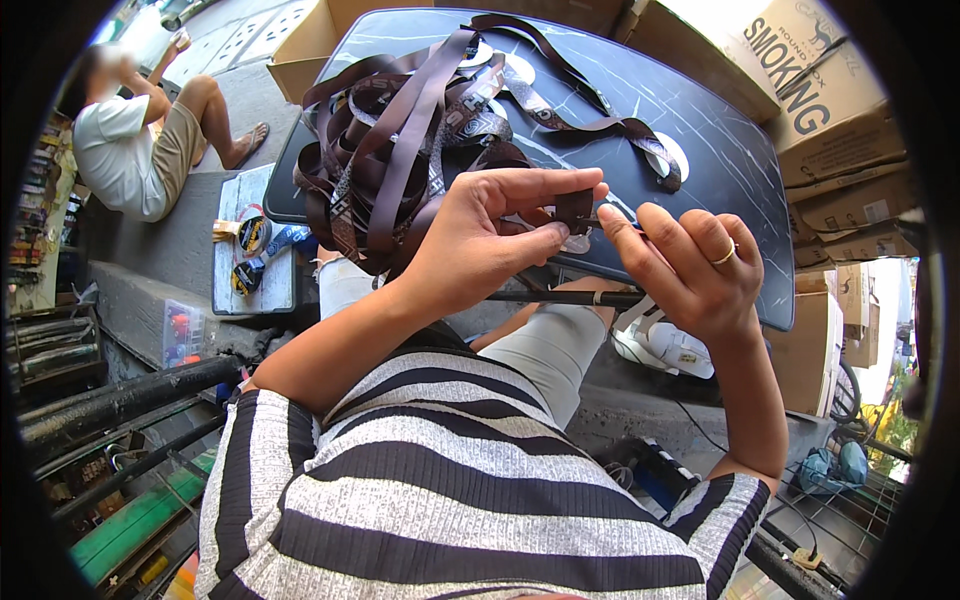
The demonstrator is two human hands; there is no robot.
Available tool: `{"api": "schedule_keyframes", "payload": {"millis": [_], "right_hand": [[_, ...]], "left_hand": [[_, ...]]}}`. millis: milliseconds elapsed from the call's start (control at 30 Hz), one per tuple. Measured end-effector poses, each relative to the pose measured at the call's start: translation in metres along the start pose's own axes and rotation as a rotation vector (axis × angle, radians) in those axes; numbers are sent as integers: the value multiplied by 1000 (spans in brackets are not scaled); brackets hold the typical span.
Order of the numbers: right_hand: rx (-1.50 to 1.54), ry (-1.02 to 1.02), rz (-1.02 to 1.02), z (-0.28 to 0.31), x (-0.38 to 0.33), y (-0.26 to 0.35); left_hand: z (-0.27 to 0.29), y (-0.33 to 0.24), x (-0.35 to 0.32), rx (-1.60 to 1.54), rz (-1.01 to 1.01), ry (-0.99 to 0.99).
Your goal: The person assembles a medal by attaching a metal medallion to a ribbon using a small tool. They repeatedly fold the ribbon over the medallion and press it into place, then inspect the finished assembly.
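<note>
My left hand (475, 235) is closed, pinching a short dark brown strap end (573, 205) between thumb and fingers above the table's near edge. Close on its right, my right hand (695, 260), with a ring on one finger, grips a slim pen-like tool (594, 222). The tool's thin tip meets the strap; most of its body is hidden by my fingers. Beyond my left hand lies a tangled heap of brown printed lanyard straps (400, 150). One strap (560, 120) trails off to the right, near a white disc (672, 155).
The dark marble-patterned table (730, 220) spans the area before me. Cardboard boxes (830, 130) stack at the right. A small white-topped stool (280, 285) holds tape rolls (253, 236). A person (135, 140) sits at far left. A white appliance (670, 345) stands beneath the table.
</note>
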State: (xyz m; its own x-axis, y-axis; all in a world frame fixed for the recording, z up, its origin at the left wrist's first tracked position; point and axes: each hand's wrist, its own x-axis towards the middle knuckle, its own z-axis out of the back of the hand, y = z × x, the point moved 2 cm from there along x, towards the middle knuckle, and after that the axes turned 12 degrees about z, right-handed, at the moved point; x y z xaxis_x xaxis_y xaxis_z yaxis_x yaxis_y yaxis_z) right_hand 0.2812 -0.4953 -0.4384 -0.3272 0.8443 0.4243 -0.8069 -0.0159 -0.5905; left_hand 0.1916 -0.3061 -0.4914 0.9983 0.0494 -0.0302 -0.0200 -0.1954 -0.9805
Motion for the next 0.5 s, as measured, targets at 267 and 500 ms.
{"api": "schedule_keyframes", "payload": {"millis": [267, 500], "right_hand": [[1, 4, 98, 1, 6, -7], [62, 113, 162, 2, 6, -16]], "left_hand": [[0, -2, 2, 5, 13, 13], [2, 2, 2, -82, 32, 22]]}}
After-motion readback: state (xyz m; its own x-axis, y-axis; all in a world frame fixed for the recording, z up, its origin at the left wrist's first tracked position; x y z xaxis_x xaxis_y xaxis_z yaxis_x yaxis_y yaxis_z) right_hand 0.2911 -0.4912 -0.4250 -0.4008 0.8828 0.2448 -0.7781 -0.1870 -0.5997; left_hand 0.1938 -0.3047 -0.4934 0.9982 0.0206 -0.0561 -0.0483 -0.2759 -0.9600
